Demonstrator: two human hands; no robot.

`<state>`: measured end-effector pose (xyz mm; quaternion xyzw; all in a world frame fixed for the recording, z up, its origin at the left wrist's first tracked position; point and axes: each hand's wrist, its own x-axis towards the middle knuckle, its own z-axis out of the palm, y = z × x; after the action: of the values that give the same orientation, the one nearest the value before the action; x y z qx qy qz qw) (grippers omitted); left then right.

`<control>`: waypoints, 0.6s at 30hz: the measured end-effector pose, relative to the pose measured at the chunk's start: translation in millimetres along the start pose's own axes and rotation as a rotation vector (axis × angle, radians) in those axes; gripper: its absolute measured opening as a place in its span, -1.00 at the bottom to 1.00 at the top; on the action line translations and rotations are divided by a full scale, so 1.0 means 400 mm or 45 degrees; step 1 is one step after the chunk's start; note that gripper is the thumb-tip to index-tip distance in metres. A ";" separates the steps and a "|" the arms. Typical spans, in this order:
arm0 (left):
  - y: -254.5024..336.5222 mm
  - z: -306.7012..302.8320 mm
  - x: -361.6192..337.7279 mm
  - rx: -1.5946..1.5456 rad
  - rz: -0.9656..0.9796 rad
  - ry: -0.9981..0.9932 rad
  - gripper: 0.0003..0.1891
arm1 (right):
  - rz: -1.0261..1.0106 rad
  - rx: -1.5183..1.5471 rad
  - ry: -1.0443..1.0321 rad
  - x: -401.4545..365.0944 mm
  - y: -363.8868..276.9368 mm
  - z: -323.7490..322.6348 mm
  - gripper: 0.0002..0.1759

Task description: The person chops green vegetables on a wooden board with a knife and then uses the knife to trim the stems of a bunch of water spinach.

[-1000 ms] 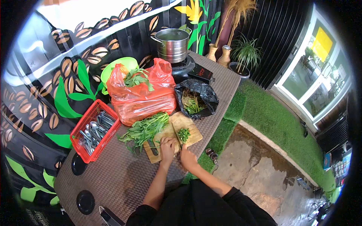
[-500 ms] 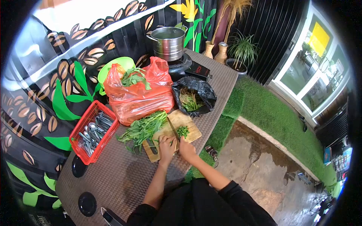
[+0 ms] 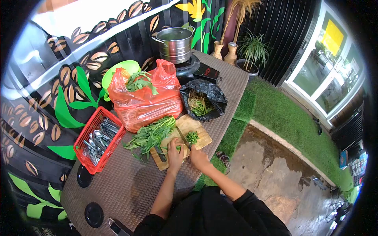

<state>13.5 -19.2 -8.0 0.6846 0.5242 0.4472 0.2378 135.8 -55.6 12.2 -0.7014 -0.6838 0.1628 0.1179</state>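
My right hand is wrapped round the handle of a knife, its blade pointing away from me over a wooden cutting board. Close on its left, my left hand presses its bent fingers onto a few green stems on the board. A small heap of chopped greens lies right of the blade. Uncut leafy greens spread across the board's left side and onto the table.
Behind the board stand a red plastic bag and a black bag of stems. A red basket of cutlery is at left, near black plates. A steel pot sits on a stove at the back.
The view has shifted slightly. My left fingers have moved a little on the greens, and my right hand still grips the knife beside the chopped heap.
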 end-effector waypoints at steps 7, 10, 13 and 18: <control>0.002 0.006 -0.008 0.010 0.052 0.047 -0.61 | -0.020 -0.076 0.086 0.020 -0.008 0.036 -0.80; -0.004 0.007 -0.002 -0.004 0.068 0.074 -0.61 | 0.068 0.018 0.021 -0.009 -0.024 0.004 -0.79; -0.006 0.015 -0.005 -0.093 -0.011 0.075 -0.64 | 0.159 -0.024 -0.070 -0.046 -0.037 0.040 -0.81; -0.023 0.023 -0.009 -0.112 -0.045 0.051 -0.69 | 0.109 0.057 -0.061 0.008 -0.010 0.031 -0.78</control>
<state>16.6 -18.1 -21.2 0.6550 0.5207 0.4791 0.2651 127.4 -53.1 2.1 -0.7232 -0.6519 0.1997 0.1098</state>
